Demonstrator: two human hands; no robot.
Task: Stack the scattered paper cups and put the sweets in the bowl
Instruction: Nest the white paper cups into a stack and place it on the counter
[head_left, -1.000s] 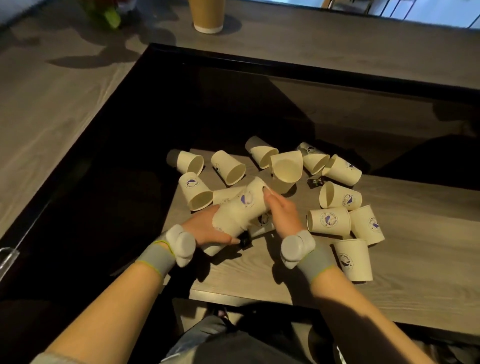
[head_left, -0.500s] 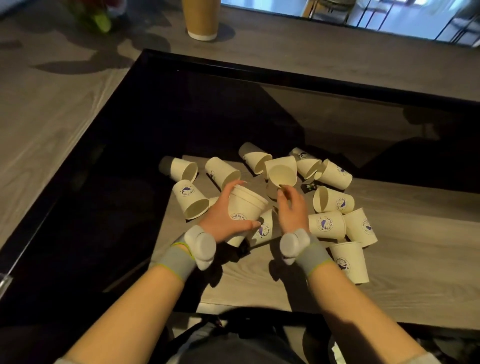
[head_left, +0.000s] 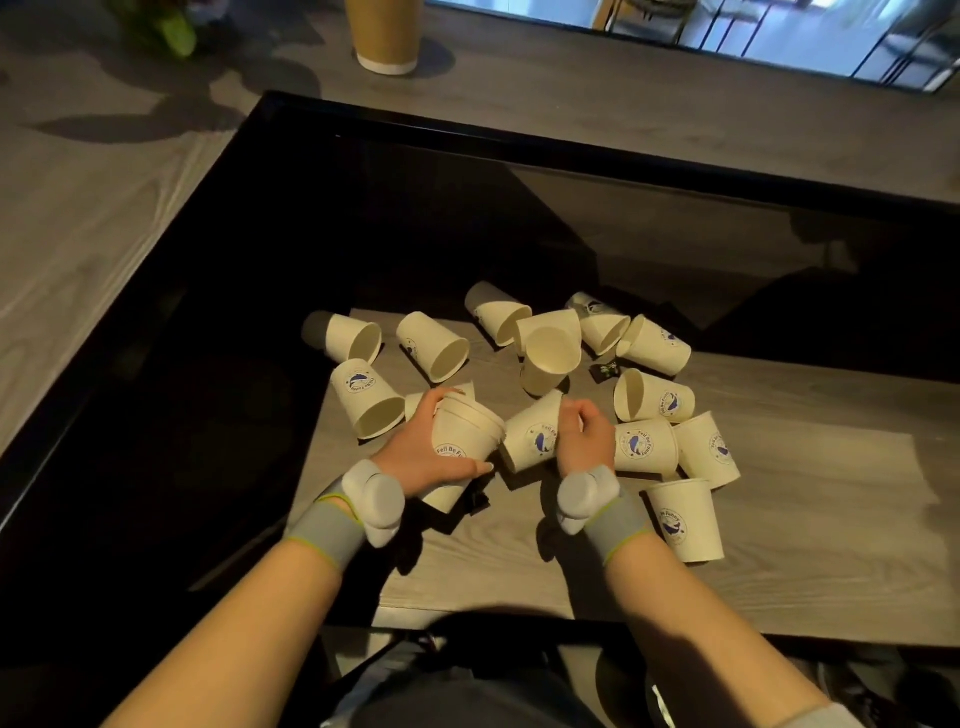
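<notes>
Nearest, two bare forearms reach in, each wearing a grey knit wristband (head_left: 332, 530) edged in yellow-green with a rounded grey lump on top. Just beyond, the left hand (head_left: 421, 452) wraps a nested stack of cups (head_left: 465, 441), fingers curled round the far wall and thumb pressed along the near side; two rolled rims show at its mouth, and how many cups sit inside cannot be told. The right hand (head_left: 584, 439) has its fingers curled together over the base end of a lying cup (head_left: 535, 434), which touches the stack; the fingertips are hidden behind the knuckles. All the cups are smooth cream paper, tapered, printed with a blue whale roundel.

Right of the hands one cup (head_left: 685, 519) stands mouth down. Around them roughly a dozen more loose cups (head_left: 434, 345) lie tipped on the grey wood-grain tabletop (head_left: 779, 545), some overlapping so the count is unsure. Two small dark wrapped sweets show: one (head_left: 605, 371) among the far cups, another (head_left: 480, 501) half hidden under the stack. No bowl can be made out.

Farther off, shadow swallows a black-edged recess (head_left: 467, 135). At the top edge a tan ribbed cup (head_left: 384, 36) is cut off, beside blurred green leaves (head_left: 176, 31).
</notes>
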